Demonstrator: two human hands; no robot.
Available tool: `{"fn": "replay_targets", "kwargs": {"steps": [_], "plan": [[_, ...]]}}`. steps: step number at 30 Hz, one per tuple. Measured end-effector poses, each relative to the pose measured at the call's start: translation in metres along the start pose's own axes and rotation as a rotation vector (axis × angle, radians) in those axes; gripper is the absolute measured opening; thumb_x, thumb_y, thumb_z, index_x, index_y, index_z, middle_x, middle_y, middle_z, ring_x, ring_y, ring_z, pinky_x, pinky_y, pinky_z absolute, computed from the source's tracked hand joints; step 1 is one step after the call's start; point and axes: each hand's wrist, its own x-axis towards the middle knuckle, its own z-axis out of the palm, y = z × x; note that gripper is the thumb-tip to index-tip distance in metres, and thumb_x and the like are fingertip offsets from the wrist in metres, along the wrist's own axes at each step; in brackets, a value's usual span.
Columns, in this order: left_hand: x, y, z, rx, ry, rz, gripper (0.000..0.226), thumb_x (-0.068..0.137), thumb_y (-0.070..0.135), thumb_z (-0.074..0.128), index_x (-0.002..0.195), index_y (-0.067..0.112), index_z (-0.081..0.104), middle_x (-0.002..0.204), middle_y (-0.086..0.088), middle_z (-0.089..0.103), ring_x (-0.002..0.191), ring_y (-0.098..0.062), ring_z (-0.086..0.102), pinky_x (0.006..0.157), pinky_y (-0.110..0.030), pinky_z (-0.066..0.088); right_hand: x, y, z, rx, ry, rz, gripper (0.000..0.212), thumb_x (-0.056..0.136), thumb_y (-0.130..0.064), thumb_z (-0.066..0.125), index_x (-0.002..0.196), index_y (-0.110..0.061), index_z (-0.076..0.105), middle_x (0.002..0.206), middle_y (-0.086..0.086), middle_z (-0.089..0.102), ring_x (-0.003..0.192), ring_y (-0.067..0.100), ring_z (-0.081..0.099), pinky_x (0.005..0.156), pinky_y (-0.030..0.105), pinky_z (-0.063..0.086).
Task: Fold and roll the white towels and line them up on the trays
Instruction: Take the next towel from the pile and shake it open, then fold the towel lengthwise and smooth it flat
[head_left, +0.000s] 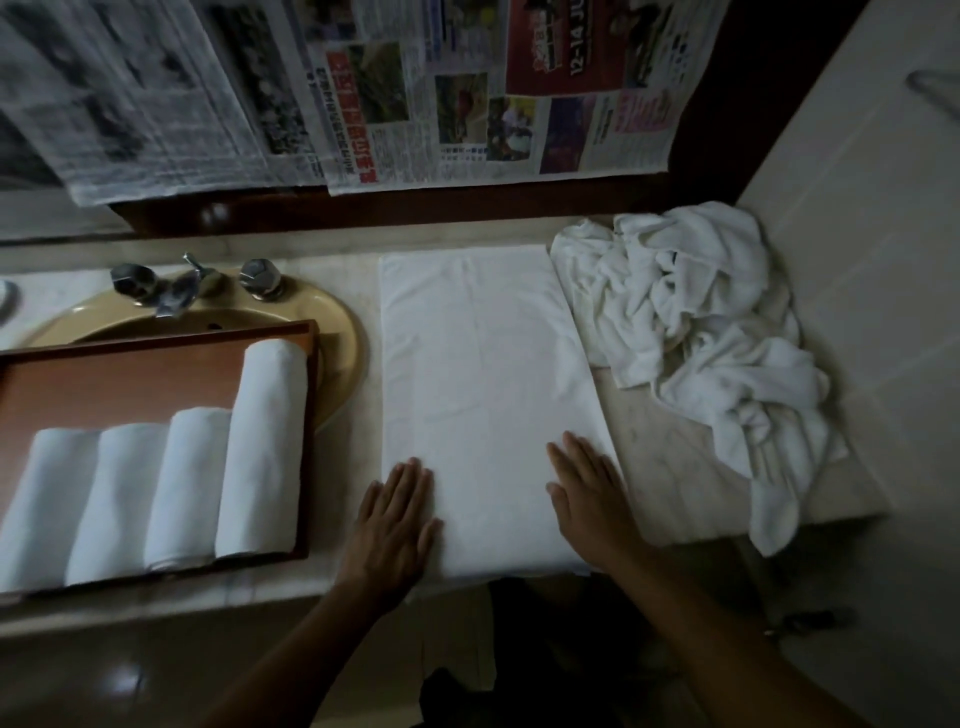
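Head view, frame centre: flat open left hand (397, 519) and right hand (589, 496) press folded towel (483, 395), gripping nothing; rolling likely comes next.

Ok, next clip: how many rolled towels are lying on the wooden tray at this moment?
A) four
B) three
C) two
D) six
A: four rolled towels lie side by side on the wooden tray, and the rightmost one reaches farthest back.
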Motion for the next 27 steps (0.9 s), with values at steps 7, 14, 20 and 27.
{"fn": "replay_targets", "kwargs": {"steps": [7, 14, 20, 27], "plan": [[-0.018, 0.003, -0.015, 0.061, -0.061, -0.014, 0.074, 0.106, 0.056, 0.011, 0.154, 0.010, 0.043, 0.162, -0.014, 0.037, 0.148, -0.032, 0.038, 0.118, -0.049, 0.027, -0.019, -0.013, -0.007, 0.024, -0.104, 0.023, 0.065, 0.101, -0.048, 0.025, 0.158, -0.020, 0.037, 0.169, 0.004, 0.023, 0.155, 0.024, 0.019, 0.125, 0.047, 0.020], [-0.006, 0.018, -0.033, -0.037, -0.161, -0.119, 0.073, 0.101, 0.053, 0.037, 0.162, 0.015, 0.023, 0.170, -0.008, 0.015, 0.157, -0.025, 0.015, 0.126, -0.046, 0.020, -0.002, -0.017, -0.038, -0.005, -0.248, 0.022, 0.059, 0.104, -0.042, 0.045, 0.158, -0.024, 0.032, 0.168, 0.001, 0.019, 0.153, 0.023, 0.019, 0.123, 0.041, 0.022], [0.027, 0.058, -0.042, -0.196, 0.029, -0.210, 0.061, 0.099, 0.039, 0.059, 0.154, 0.017, 0.042, 0.154, -0.006, 0.046, 0.142, -0.024, 0.042, 0.114, -0.038, 0.039, 0.059, -0.002, -0.069, 0.137, -0.223, -0.009, 0.041, 0.100, -0.033, 0.057, 0.138, -0.018, 0.059, 0.142, 0.004, 0.055, 0.129, 0.025, 0.051, 0.107, 0.036, 0.043], [0.111, 0.143, -0.040, -0.354, 0.124, -0.253, 0.047, 0.100, 0.041, 0.059, 0.143, 0.022, 0.054, 0.143, 0.002, 0.056, 0.130, -0.018, 0.050, 0.107, -0.033, 0.045, 0.168, 0.034, -0.102, 0.150, -0.144, -0.044, 0.038, 0.098, -0.029, 0.059, 0.134, -0.017, 0.060, 0.137, 0.006, 0.058, 0.127, 0.028, 0.052, 0.105, 0.037, 0.044]]}}
